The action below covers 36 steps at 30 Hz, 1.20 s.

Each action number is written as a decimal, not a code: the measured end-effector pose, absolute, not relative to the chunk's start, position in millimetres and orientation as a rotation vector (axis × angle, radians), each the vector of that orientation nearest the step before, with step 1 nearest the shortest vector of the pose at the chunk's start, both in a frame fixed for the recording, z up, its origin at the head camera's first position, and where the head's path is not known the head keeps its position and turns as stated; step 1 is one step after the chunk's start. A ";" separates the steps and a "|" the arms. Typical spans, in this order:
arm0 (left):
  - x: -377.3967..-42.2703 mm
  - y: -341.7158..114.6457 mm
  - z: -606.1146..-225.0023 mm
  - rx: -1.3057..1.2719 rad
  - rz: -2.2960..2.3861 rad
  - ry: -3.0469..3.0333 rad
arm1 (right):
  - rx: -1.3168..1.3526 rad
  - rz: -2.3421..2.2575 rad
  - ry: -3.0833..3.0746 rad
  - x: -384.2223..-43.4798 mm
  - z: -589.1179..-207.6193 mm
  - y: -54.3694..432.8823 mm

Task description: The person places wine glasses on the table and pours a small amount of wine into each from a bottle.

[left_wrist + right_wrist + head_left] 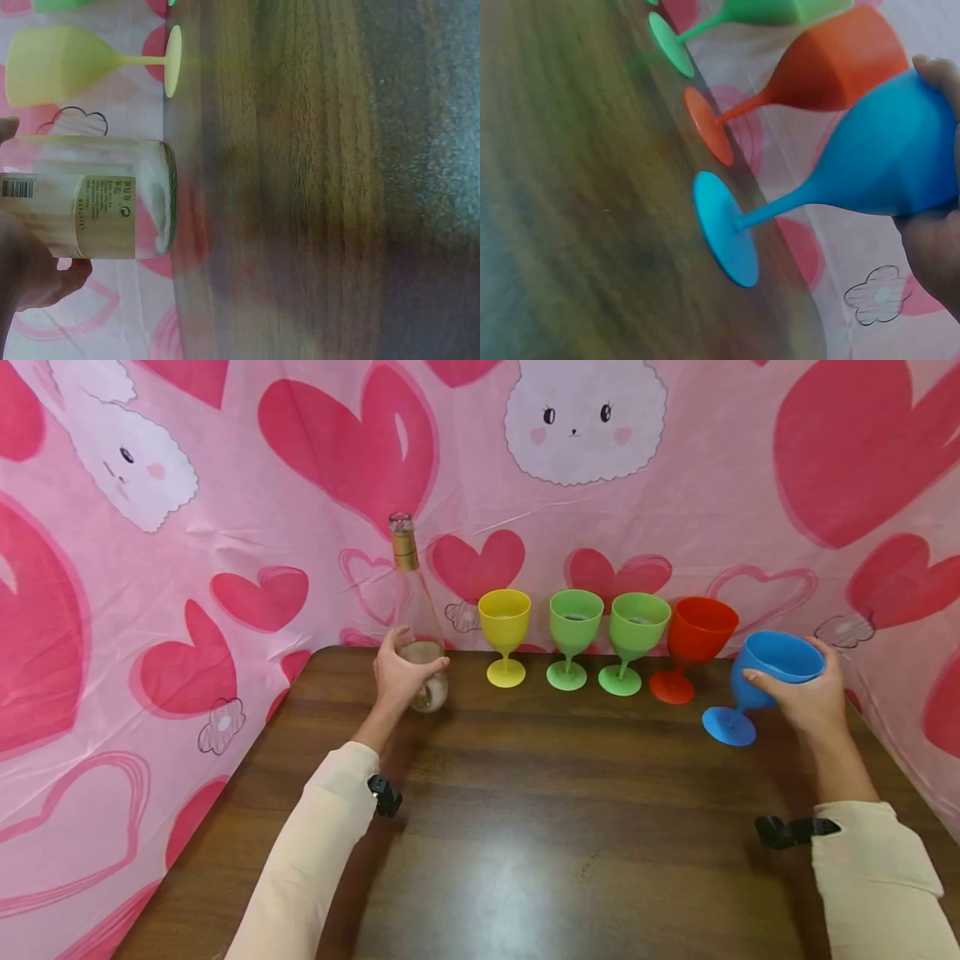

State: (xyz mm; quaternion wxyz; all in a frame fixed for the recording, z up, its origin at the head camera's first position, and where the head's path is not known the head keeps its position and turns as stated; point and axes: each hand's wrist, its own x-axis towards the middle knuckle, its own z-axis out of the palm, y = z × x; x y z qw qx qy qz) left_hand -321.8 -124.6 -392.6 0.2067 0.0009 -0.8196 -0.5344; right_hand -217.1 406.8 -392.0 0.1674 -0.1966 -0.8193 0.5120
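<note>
My left hand point(402, 673) grips a clear glass bottle point(422, 614) with a gold neck band, round its lower body, at the row's left end. In the left wrist view the bottle's back label point(71, 214) shows a barcode. At the right end, my right hand point(812, 693) holds a blue goblet point(776, 660) by its bowl, thumb on the near side. The blue goblet tilts slightly, its foot point(726, 229) low by the tabletop. Left of it stand a red goblet point(699, 631), two green goblets, one point(637, 625) beside the other point(574, 621), and a yellow goblet point(505, 620).
The brown wooden table point(510, 827) spreads toward me, with a bright reflection near its front. A pink cloth point(465, 468) with hearts and white animal faces hangs directly behind the row and along both sides. Dark wrist devices point(386, 795) sit on both sleeves.
</note>
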 end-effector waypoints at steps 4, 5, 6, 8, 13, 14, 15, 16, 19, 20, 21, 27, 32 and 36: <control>-324.1 -123.5 -394.4 0.007 -1.503 -2.288 | -0.655 1.483 -2.238 -232.2 -391.0 412.6; -325.1 -123.7 -395.1 0.007 -1.502 -2.291 | -0.663 1.483 -2.200 -236.5 -391.3 413.5; -326.2 -123.9 -395.9 0.008 -1.505 -2.289 | -0.670 1.480 -2.166 -240.7 -391.8 414.2; -327.7 -124.8 -397.6 0.008 -1.505 -2.287 | -0.671 1.482 -2.119 -247.7 -392.6 415.5; -330.7 -124.8 -400.9 0.030 -1.494 -2.306 | -0.707 1.501 -2.095 -257.5 -391.4 419.5; -331.6 -124.8 -401.2 0.034 -1.489 -2.312 | -0.716 1.506 -2.100 -258.5 -390.5 420.9; -332.8 -125.0 -401.5 0.036 -1.484 -2.316 | -0.720 1.505 -2.104 -259.7 -390.0 422.3; -334.1 -125.6 -401.8 0.037 -1.484 -2.315 | -0.721 1.507 -2.111 -260.6 -389.1 423.7; -338.0 -129.4 -403.5 0.041 -1.489 -2.311 | -0.702 1.499 -2.143 -263.4 -388.1 427.2; -339.2 -131.2 -404.1 0.043 -1.494 -2.309 | -0.692 1.498 -2.156 -264.1 -388.1 428.4; -340.4 -132.7 -404.8 0.046 -1.501 -2.306 | -0.683 1.495 -2.172 -264.7 -388.1 429.8; -345.6 -139.7 -407.6 0.039 -1.530 -2.302 | -0.625 1.490 -2.260 -265.1 -388.9 435.7; -348.7 -145.9 -408.5 0.065 -1.579 -2.277 | -0.552 1.473 -2.328 -267.1 -389.9 434.6; -351.1 -148.6 -407.5 0.048 -1.629 -2.282 | -0.508 1.471 -2.351 -265.5 -393.9 437.1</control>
